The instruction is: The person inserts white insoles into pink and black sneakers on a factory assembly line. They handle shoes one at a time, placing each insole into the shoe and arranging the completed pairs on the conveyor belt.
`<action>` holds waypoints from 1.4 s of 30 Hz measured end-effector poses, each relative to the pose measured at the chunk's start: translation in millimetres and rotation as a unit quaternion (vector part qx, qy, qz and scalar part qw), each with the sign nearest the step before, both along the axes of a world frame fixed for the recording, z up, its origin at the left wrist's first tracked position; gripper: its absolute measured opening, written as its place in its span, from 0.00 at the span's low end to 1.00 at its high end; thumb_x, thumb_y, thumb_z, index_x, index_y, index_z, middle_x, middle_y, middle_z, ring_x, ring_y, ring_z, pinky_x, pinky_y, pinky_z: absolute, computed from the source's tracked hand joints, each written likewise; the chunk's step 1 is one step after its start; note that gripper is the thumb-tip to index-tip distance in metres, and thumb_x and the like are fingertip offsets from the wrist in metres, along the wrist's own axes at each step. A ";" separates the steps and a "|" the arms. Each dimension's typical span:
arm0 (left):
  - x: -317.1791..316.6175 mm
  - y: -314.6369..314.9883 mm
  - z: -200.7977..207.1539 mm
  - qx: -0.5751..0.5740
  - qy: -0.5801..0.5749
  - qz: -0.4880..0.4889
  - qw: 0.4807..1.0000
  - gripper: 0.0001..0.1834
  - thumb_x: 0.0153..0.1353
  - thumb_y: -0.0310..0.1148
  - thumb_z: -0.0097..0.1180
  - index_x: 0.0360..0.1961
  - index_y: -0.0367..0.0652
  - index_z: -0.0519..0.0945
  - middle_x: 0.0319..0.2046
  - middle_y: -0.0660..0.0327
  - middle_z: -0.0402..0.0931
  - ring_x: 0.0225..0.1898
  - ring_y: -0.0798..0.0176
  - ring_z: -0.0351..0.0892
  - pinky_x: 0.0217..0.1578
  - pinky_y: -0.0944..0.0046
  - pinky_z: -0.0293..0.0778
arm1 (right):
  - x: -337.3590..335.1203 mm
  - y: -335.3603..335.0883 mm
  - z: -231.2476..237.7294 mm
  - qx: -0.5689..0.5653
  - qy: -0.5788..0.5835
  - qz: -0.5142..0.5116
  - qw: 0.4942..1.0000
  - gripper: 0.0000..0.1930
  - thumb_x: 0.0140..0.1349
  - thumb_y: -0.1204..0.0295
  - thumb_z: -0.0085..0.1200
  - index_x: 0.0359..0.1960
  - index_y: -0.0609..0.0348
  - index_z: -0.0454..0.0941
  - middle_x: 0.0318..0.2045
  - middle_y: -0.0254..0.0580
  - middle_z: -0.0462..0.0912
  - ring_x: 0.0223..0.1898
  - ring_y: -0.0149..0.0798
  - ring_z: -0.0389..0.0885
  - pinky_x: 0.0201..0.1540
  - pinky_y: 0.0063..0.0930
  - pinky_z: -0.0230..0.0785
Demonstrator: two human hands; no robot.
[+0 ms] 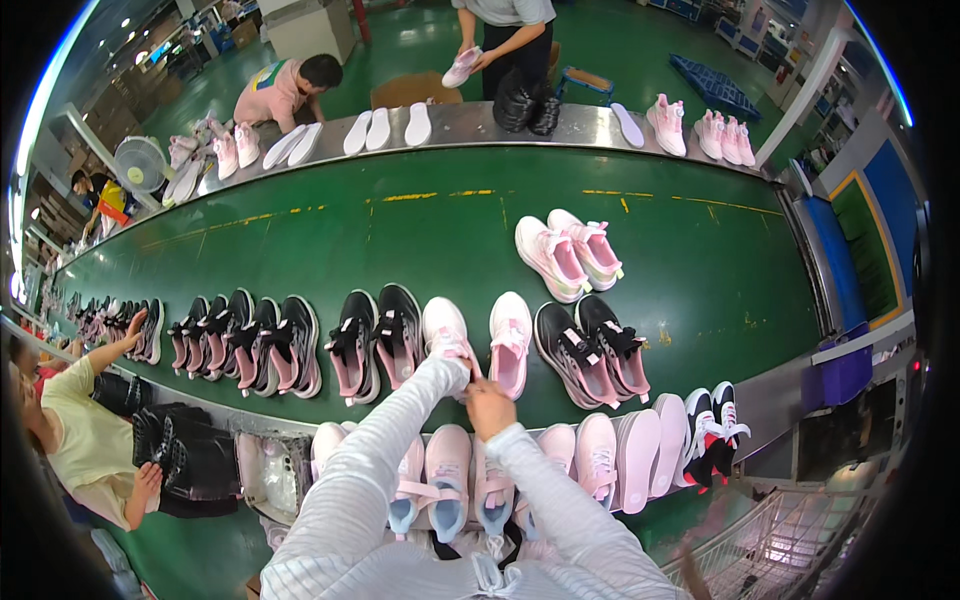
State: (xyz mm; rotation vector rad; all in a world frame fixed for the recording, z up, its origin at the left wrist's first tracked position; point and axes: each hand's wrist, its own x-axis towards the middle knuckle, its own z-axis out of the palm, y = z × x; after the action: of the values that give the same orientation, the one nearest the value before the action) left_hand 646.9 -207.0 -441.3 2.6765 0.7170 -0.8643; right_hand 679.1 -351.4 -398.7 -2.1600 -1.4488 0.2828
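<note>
Right now our left hand [450, 362] grips the pink sneaker [446, 330] on the green belt [400, 250]. Right hand [488, 405], fingers curled, sits just beside its mate [510, 340]; keep pr aligned w/ belt row.

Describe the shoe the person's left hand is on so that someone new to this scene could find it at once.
Start at the wide green conveyor belt and follow its near row of shoes. Where the black-and-pink pairs end sits a pink-and-white pair; the left hand rests on the left shoe of that pair. Unlike its neighbours, its heel end is covered by a hand.
</note>
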 end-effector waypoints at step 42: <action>-83.8 -139.2 108.7 -0.334 -0.541 0.466 0.616 0.41 0.41 0.15 0.50 0.56 0.39 0.44 0.44 0.56 0.62 0.42 0.63 0.65 0.43 0.67 0.62 | 253.2 42.3 20.8 -0.218 -0.202 0.007 0.955 0.31 0.41 0.57 0.54 0.50 0.42 0.60 0.50 0.42 0.60 0.54 0.46 0.54 0.53 0.56 0.40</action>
State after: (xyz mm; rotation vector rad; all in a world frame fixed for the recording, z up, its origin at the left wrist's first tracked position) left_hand 563.1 -346.2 -332.6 1.2934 0.9408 0.6506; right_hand 932.3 -309.2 -377.9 -2.6834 -1.7527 0.1838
